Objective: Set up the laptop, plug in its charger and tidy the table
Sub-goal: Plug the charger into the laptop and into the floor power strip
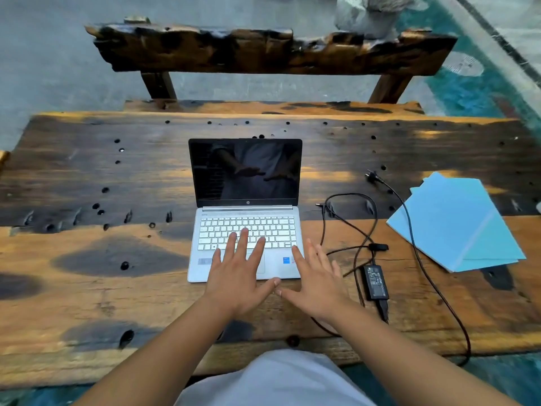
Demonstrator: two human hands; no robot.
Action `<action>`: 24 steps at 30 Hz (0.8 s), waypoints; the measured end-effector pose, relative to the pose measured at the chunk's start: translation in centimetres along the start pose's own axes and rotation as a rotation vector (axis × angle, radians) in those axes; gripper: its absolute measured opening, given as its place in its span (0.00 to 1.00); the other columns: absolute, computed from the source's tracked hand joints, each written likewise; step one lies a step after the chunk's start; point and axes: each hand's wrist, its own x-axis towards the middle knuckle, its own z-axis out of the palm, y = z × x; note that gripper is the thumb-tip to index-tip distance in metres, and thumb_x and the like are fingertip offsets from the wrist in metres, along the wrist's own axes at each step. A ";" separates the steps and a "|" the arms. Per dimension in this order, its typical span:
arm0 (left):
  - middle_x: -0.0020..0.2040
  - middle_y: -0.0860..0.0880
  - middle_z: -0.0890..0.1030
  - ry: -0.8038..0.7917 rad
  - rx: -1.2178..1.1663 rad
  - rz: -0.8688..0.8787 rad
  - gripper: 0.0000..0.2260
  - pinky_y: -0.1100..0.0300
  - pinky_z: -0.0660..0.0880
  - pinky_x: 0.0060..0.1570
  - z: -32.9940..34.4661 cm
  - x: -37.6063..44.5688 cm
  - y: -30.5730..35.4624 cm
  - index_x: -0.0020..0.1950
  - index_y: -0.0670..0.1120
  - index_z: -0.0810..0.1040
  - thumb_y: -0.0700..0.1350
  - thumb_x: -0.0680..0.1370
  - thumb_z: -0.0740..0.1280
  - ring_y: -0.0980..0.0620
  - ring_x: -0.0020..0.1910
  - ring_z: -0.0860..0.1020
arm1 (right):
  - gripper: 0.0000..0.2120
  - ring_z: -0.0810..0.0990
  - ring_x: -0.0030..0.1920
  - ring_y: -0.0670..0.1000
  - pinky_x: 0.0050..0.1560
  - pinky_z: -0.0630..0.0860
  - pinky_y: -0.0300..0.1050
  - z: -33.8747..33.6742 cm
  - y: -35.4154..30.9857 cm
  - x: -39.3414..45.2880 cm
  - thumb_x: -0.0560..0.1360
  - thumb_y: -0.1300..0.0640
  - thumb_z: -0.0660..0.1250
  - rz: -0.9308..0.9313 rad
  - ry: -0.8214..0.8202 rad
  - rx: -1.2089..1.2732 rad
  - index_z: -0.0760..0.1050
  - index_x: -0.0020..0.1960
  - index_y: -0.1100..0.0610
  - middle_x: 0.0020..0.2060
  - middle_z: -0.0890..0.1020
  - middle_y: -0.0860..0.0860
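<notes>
head view: both hands, left [237,276] and right [317,284], are spread flat over the open laptop [245,210]. the charger [376,282] cable lies loose nearby; reaching across, i judge, could snag it

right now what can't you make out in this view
1. Head view: the charger brick label print is too small to read.
2. Part of the charger cable runs under the right hand and forearm.
3. The blue folders hide the table beneath.

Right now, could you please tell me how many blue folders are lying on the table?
2 at least: a top blue folder at the table's right, and a lower blue folder beneath it, showing at the edges. More may be hidden underneath.
</notes>
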 end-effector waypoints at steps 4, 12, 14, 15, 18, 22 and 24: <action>0.81 0.46 0.37 -0.008 -0.001 0.062 0.42 0.40 0.44 0.76 0.1 1.1 -1.1 0.79 0.58 0.37 0.76 0.71 0.42 0.43 0.80 0.37 | 0.52 0.34 0.78 0.52 0.76 0.43 0.62 -0.4 -0.3 0.3 0.63 0.18 0.48 0.091 -0.013 0.030 0.37 0.79 0.43 0.79 0.35 0.47; 0.81 0.46 0.38 -0.048 -0.001 0.169 0.42 0.40 0.44 0.76 0.8 3.3 -1.7 0.80 0.58 0.39 0.76 0.70 0.42 0.43 0.80 0.37 | 0.50 0.38 0.79 0.53 0.75 0.48 0.60 -0.3 0.5 0.3 0.66 0.23 0.55 0.237 0.030 0.074 0.41 0.79 0.45 0.80 0.40 0.51; 0.82 0.46 0.39 -0.064 0.008 0.179 0.42 0.39 0.44 0.75 0.8 3.8 -1.3 0.80 0.57 0.40 0.76 0.70 0.42 0.43 0.80 0.38 | 0.48 0.39 0.79 0.53 0.75 0.48 0.59 -0.4 1.1 0.5 0.68 0.26 0.59 0.258 0.027 0.092 0.44 0.79 0.46 0.80 0.41 0.52; 0.82 0.46 0.39 -0.071 0.008 0.177 0.42 0.39 0.45 0.75 0.7 4.1 -1.0 0.80 0.57 0.40 0.76 0.70 0.42 0.43 0.80 0.38 | 0.48 0.39 0.79 0.53 0.75 0.47 0.60 -0.5 1.4 0.7 0.69 0.27 0.60 0.265 0.033 0.101 0.45 0.79 0.46 0.80 0.41 0.52; 0.82 0.46 0.39 -0.080 0.011 0.158 0.42 0.39 0.45 0.76 0.8 5.1 0.2 0.80 0.57 0.40 0.75 0.70 0.42 0.43 0.80 0.38 | 0.47 0.40 0.79 0.53 0.75 0.45 0.61 -1.0 2.8 1.6 0.69 0.28 0.61 0.265 0.053 0.113 0.47 0.79 0.47 0.80 0.41 0.52; 0.82 0.46 0.39 -0.085 0.032 0.121 0.41 0.39 0.45 0.76 1.1 6.6 2.0 0.80 0.57 0.40 0.75 0.72 0.43 0.43 0.80 0.38 | 0.45 0.43 0.79 0.55 0.76 0.46 0.59 -2.3 5.2 3.4 0.71 0.29 0.61 0.244 0.021 0.116 0.48 0.79 0.48 0.80 0.44 0.54; 0.82 0.46 0.39 -0.087 0.036 0.103 0.40 0.40 0.46 0.76 1.4 7.4 3.1 0.80 0.58 0.40 0.74 0.72 0.43 0.43 0.80 0.39 | 0.42 0.50 0.79 0.58 0.75 0.53 0.57 -3.0 6.5 4.4 0.72 0.32 0.63 0.225 0.013 0.126 0.52 0.78 0.50 0.80 0.52 0.56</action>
